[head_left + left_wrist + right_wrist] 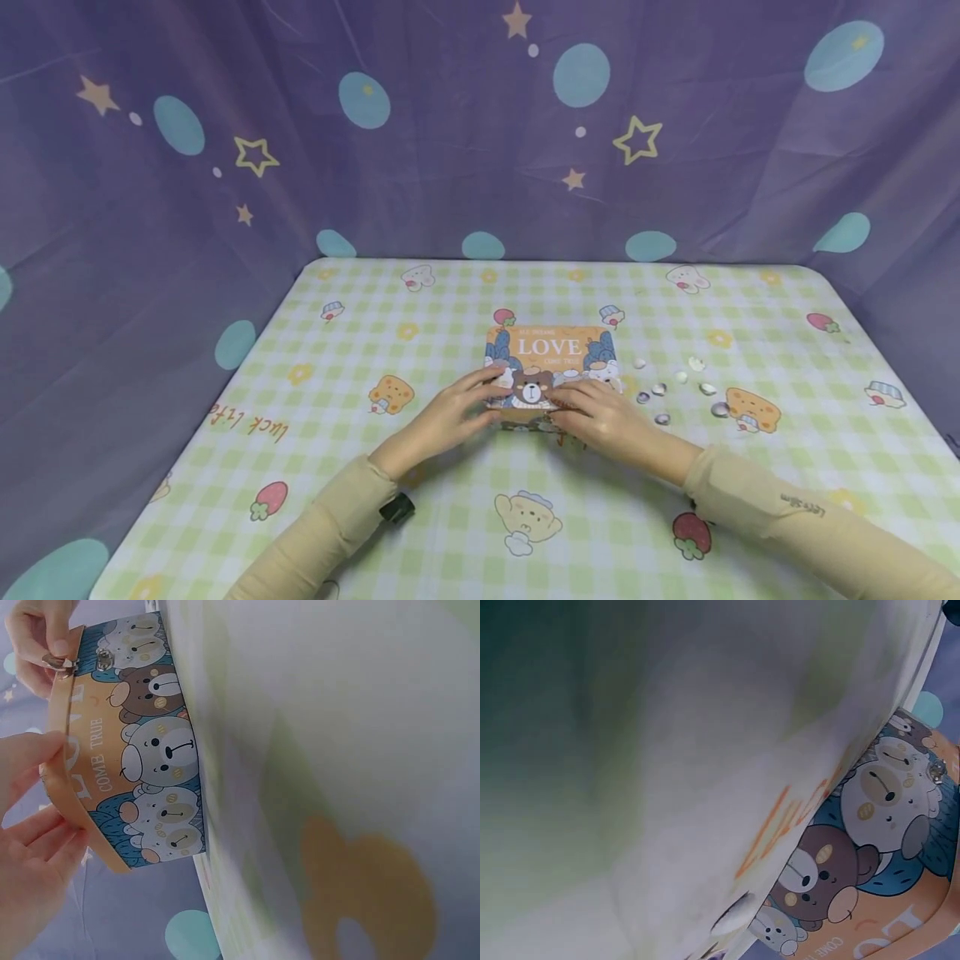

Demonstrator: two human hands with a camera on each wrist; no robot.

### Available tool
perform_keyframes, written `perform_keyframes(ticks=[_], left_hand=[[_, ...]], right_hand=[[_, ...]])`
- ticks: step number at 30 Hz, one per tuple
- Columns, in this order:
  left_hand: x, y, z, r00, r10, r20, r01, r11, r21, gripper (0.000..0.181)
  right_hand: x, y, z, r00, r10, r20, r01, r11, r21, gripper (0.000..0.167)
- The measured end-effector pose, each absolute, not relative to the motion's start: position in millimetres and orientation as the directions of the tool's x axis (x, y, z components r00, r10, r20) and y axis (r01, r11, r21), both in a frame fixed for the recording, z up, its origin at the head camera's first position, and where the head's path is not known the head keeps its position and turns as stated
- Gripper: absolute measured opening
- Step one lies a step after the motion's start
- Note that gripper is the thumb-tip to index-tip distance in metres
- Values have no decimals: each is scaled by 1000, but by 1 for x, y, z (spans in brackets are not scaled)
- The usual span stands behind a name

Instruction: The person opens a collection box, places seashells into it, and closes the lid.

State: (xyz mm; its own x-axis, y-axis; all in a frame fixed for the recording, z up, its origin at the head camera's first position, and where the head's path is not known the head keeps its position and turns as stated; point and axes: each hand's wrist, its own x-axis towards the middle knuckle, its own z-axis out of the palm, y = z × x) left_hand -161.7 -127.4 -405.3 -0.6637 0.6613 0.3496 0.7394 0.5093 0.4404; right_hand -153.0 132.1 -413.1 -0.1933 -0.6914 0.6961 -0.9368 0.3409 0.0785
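A small box (566, 346) with printed bears and the word LOVE stands mid-table, its lid down. My left hand (457, 407) touches the lid's left edge with fairly straight, spread fingers; in the left wrist view, those fingers (56, 840) rest along the orange lid edge. At the box's front, my right hand (600, 417) pinches a metal clasp (60, 664), which stands lifted from the metal catch (105, 658) on the box wall. In the right wrist view the box's bear-covered front (877, 832) shows, but the right hand is out of sight.
Several small shells (707, 389) lie scattered right of the box. A green-and-white checked cloth (315, 467) with cartoon prints covers the table. A purple curtain (450, 158) hangs behind it. A dark strap piece (397, 507) sits at the left sleeve.
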Motion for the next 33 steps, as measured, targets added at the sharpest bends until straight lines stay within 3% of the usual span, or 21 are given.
perform_keyframes(ticks=[9,19,23,29,33], left_hand=[[-162,-129,-403,-671,623,402,737,505,448,34],[-172,-130,-391,-593,607,530,805,434,404,33],[-179,-128,-385,-584,595,553,812,410,416,32],[-185,-128,-375,-575,552,605,818,378,432,32],[-192,-125,-371,-569,511,645,823,348,450,30]], right_hand=[[-152,131,-408,-191,-621,761,-931,360,60,18],[-159,130,-390,-193,-550,812,-932,361,23,25],[-164,132,-383,-234,-545,805,-917,400,4,25],[-170,129,-368,-314,-513,799,-906,413,-91,10],[-176,129,-358,-379,-489,785,-883,444,-150,12]])
